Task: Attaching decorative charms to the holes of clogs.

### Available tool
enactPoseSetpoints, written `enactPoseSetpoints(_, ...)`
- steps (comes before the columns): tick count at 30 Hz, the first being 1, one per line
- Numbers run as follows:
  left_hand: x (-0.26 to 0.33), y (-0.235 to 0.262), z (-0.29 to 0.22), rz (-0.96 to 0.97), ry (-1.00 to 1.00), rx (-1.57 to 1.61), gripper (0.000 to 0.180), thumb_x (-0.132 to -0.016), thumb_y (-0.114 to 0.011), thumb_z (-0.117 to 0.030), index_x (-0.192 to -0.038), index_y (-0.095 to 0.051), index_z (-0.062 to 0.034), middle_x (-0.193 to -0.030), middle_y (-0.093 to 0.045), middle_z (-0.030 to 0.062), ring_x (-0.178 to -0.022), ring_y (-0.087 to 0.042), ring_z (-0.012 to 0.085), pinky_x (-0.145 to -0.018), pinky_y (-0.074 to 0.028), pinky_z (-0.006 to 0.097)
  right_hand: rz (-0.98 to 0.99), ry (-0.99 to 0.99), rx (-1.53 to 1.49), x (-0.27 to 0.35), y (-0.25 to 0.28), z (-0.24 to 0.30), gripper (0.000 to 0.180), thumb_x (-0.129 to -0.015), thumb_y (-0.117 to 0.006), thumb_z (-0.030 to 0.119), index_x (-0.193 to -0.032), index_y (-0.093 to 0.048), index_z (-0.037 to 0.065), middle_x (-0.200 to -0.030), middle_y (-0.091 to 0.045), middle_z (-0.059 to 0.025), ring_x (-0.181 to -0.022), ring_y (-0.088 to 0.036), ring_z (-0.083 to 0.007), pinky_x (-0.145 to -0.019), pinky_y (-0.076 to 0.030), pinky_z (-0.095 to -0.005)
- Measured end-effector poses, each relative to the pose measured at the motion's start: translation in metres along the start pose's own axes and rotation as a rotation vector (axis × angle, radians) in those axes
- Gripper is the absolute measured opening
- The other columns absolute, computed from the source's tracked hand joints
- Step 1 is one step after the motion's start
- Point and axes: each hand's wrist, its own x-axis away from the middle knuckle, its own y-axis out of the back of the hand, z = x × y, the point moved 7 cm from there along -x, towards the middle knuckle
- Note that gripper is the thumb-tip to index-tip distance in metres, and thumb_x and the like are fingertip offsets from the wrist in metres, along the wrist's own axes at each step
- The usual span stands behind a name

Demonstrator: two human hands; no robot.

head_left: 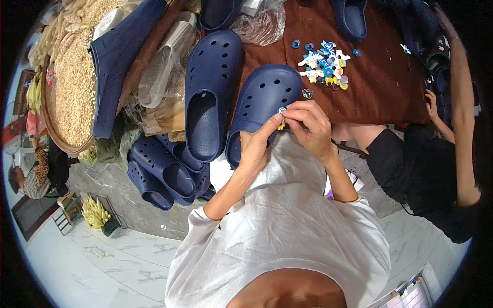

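A navy clog (272, 90) with round holes lies tilted before me, its toe pointing away. My left hand (254, 147) grips it at the opening, fingers hidden inside, the thumb reaching up beside its edge. With thumb and forefinger together, my right hand (311, 128) pinches a small blue-and-white swirl shoe charm (282, 110) at the clog's right side, touching my left thumb. A bit of yellow, perhaps a second charm, shows just below the fingertips. To the left stands the matching clog (213, 87). One dark, shield-like charm (307, 94) rests on the brown cloth beside the toe.
Colourful shoe charms (328, 64) are heaped on the brown cloth (380, 87). Several navy clogs (164, 172) hang or sit lower left, near plastic-wrapped packages (167, 66) and a round tray of pale grains (74, 97). At the right, another person in black (421, 179) sits close.
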Motion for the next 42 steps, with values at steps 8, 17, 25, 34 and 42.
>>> enactPoseSetpoints(8, 0.003, 0.004, 0.008, -0.04, -0.098, -0.069, 0.046, -0.081, -0.073, -0.002, -0.122, -0.052, 0.0018, -0.114, -0.059, 0.0092, -0.1, -0.06, 0.0161, -0.087, -0.049, 0.029, -0.006, -0.477, -0.282, 0.017, -0.009, -0.018, 0.018, -0.083, -0.072, 0.002, -0.1, -0.065, 0.002, -0.093, -0.064, -0.0071, -0.084, -0.062, -0.0137, -0.076, -0.053, -0.0275)
enactPoseSetpoints(17, 0.005, 0.007, 0.008, -0.067, -0.121, -0.07, 0.046, -0.081, -0.071, -0.003, -0.122, -0.049, 0.0029, -0.111, -0.058, 0.0093, -0.096, -0.06, 0.0157, -0.084, -0.049, 0.028, 0.032, -0.781, -0.653, 0.03, -0.026, -0.049, 0.019, -0.085, -0.072, 0.003, -0.097, -0.059, -0.001, -0.088, -0.062, -0.004, -0.077, -0.06, -0.0064, -0.068, -0.052, -0.0206)
enactPoseSetpoints(25, 0.005, 0.004, 0.004, -0.044, -0.134, -0.15, 0.038, -0.084, -0.069, -0.006, -0.117, -0.053, 0.0034, -0.107, -0.059, 0.008, -0.093, -0.059, 0.0144, -0.081, -0.049, 0.028, 0.123, -0.736, -0.438, 0.006, -0.019, -0.039, 0.013, -0.084, -0.072, 0.004, -0.088, -0.062, -0.003, -0.079, -0.063, -0.0053, -0.072, -0.063, -0.0085, -0.064, -0.053, -0.024)
enactPoseSetpoints(34, 0.001, 0.002, 0.003, 0.001, -0.11, -0.075, 0.04, -0.088, -0.07, -0.007, -0.123, -0.054, 0.0015, -0.115, -0.06, 0.0088, -0.103, -0.06, 0.0158, -0.091, -0.047, 0.028, 0.078, -0.562, -0.406, -0.002, -0.025, -0.038, 0.01, -0.081, -0.073, 0.005, -0.086, -0.067, -0.002, -0.083, -0.064, -0.0082, -0.071, -0.065, -0.0162, -0.065, -0.052, -0.0266)
enactPoseSetpoints(42, -0.01, 0.023, 0.015, -0.15, -0.042, 0.048, 0.045, -0.082, -0.068, 0.002, -0.124, -0.051, 0.0002, -0.113, -0.06, 0.0086, -0.101, -0.061, 0.0177, -0.089, -0.048, 0.03, -0.022, -0.343, -0.27, 0.005, -0.02, -0.012, 0.014, -0.087, -0.065, 0.003, -0.1, -0.069, 0.0, -0.092, -0.064, -0.0112, -0.085, -0.066, -0.0214, -0.067, -0.053, -0.0299)
